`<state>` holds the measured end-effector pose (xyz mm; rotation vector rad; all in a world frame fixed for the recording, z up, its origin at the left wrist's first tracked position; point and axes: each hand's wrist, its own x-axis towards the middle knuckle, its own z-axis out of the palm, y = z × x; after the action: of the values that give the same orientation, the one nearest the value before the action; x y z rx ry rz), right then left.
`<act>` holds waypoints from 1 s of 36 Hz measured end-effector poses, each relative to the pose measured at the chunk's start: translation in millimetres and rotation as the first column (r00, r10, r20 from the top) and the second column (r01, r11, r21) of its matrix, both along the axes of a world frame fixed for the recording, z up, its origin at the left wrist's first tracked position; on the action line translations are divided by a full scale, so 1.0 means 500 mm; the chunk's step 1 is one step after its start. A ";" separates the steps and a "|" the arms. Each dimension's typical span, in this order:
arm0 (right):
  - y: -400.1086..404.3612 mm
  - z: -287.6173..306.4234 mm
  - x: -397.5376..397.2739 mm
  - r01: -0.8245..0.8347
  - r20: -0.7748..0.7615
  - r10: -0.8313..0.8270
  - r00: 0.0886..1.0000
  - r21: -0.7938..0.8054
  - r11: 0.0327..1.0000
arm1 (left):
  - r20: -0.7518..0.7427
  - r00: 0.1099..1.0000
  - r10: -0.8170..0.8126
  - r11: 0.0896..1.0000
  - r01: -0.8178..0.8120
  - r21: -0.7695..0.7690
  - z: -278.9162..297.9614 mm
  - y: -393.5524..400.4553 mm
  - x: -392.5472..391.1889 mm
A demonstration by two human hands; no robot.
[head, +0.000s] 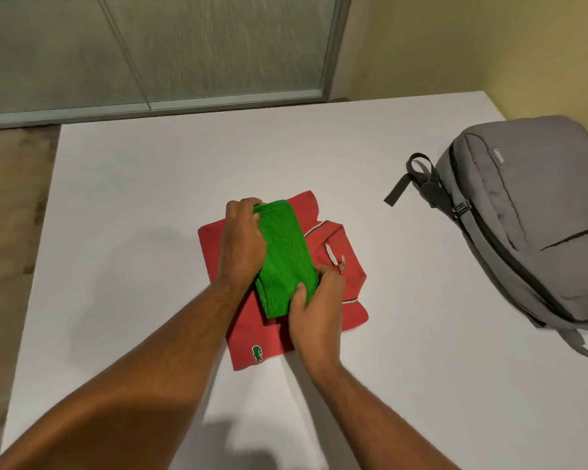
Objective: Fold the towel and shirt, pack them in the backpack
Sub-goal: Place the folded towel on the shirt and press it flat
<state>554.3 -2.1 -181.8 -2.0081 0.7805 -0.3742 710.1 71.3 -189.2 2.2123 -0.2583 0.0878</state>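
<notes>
Folded green towel on top of folded red shirt, mid-table. Left hand curled round towel's far end, right hand pinching its near end. Grey backpack lying flat, well apart to the right, zipped.

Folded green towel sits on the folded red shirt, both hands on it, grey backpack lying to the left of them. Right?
Not quite: in the head view the grey backpack lies to the right. The rest holds: left hand and right hand grip the green towel on the red shirt.
</notes>
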 end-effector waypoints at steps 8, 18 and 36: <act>0.018 -0.049 -0.002 -0.005 -0.084 -0.013 0.996 -0.202 0.979 | 0.078 0.996 -0.032 0.967 0.011 0.253 -0.054 0.051 0.022; 0.082 -0.037 0.038 -0.017 -0.212 -0.061 0.975 -0.348 0.937 | 0.136 0.777 -0.615 0.737 0.504 0.450 -0.062 0.006 0.071; 0.053 -0.134 0.033 -0.292 -0.484 0.049 0.874 -0.441 0.849 | -0.100 0.811 -0.577 0.631 0.520 0.576 -0.102 0.042 0.025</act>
<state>570.9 24.4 -249.0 -2.7027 0.8285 0.0262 722.5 92.2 -240.2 2.6221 -1.1493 -0.2667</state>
